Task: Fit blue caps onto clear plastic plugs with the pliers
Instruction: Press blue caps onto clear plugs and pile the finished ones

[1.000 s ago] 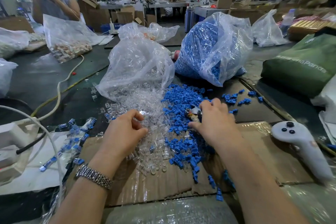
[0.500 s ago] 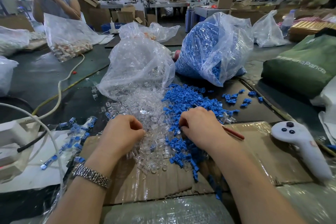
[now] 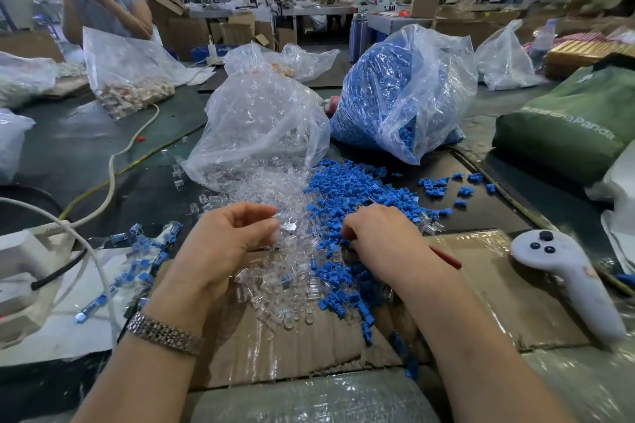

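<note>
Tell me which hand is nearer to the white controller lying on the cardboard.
Right. The right hand, gripping the red-handled pliers, sits just left of the white controller. The left hand is farther left, beyond the clear plugs and blue caps.

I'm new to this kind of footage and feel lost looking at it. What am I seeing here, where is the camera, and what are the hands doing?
There is no machine: a person works with two bare hands, and the one camera sits on their head, looking forward and down.

The left hand, with a metal watch on its wrist, pinches a clear plug at its fingertips. The right hand is curled round the pliers; only a red handle sticks out behind it.

On the table, partly on a sheet of cardboard, lie a heap of clear plugs and a heap of blue caps, each spilling from its own plastic bag. Finished blue-capped pieces lie to the left. A white controller rests on the right. Another person stands across the table.
</note>
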A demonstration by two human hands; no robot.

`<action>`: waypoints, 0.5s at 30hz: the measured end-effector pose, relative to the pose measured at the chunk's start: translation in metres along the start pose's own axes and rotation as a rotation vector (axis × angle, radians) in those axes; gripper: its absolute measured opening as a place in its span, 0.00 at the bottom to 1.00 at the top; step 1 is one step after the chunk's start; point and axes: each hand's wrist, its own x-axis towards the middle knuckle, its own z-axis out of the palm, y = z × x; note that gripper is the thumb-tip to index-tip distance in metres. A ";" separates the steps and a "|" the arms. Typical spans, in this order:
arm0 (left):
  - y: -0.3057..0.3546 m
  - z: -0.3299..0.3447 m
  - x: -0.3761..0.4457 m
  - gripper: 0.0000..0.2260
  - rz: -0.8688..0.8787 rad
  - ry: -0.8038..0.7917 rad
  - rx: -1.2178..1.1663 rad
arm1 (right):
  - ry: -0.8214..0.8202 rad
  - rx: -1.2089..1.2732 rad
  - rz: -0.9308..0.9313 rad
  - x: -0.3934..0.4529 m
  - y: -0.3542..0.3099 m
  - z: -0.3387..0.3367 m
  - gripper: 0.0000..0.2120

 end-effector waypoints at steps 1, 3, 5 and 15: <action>0.000 -0.001 0.001 0.12 -0.023 -0.022 -0.060 | 0.002 -0.015 -0.012 0.000 -0.001 0.001 0.09; 0.001 -0.004 0.002 0.11 -0.063 -0.074 -0.195 | 0.016 0.004 -0.008 0.000 0.000 0.003 0.10; 0.001 -0.004 0.003 0.11 -0.086 -0.112 -0.289 | 0.063 0.083 0.009 -0.001 0.002 0.003 0.10; 0.004 0.003 -0.003 0.11 -0.045 -0.031 -0.182 | 0.260 0.652 0.057 -0.010 -0.006 -0.011 0.03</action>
